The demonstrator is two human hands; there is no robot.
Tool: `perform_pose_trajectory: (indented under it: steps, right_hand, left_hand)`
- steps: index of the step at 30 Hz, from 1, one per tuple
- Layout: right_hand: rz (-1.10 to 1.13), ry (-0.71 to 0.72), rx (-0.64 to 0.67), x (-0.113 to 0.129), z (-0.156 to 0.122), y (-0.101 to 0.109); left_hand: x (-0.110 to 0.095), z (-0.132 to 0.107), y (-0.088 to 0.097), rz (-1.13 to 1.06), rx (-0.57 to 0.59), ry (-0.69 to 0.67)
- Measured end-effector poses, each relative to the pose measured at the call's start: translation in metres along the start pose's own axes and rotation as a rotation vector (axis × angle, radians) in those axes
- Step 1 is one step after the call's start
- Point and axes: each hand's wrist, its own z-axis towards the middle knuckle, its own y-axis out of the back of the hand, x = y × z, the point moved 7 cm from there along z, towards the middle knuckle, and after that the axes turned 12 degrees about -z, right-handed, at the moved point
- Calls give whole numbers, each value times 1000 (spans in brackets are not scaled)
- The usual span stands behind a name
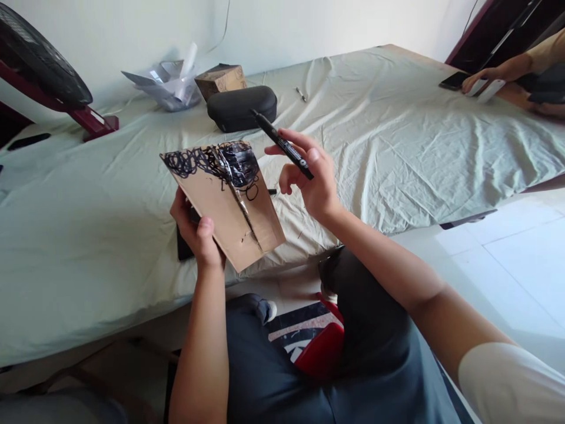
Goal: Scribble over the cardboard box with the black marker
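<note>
My left hand grips the lower left edge of a brown cardboard piece, held tilted above the mattress edge. Black marker scribbles cover the card's top strip, and a crease or slit runs down its middle. A dark flat object sits behind the card in the same hand, partly hidden. My right hand is closed round a black marker, whose far end points up and to the left, just right of the card's top corner.
A mattress with a pale green sheet lies ahead. On it sit a black zip case, a small cardboard box and crumpled plastic packaging. A fan stands at left. Another person's hand rests by a phone at the far right.
</note>
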Motion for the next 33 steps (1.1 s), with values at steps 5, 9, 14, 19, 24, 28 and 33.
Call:
perform_pose_trajectory:
  steps: [5,9,14,19,24,28,33]
  right_hand:
    - [-233,-158,94,-36,4,18]
    - [-617,-437,306,-78,-7,26]
    - [-1093,-658,494,-112,-20,39]
    - [-1196,-684,494,-124,-17,45]
    - [-1201,-679,510,-136,-18,43]
    - [-1198,-657,529,-141,-23,35]
    - [-1209,-599,526,-141,-26,19]
  left_hand:
    - [-6,2,1,-222,-80,-11]
    - [-8,4,2,-252,-92,34]
    - [-8,6,3,-245,-94,20]
    - [-5,7,2,-236,-80,25]
    - [-6,6,4,-298,-100,23]
    - [-6,6,3,-292,-89,31]
    - [-4,6,2,-180,-78,38]
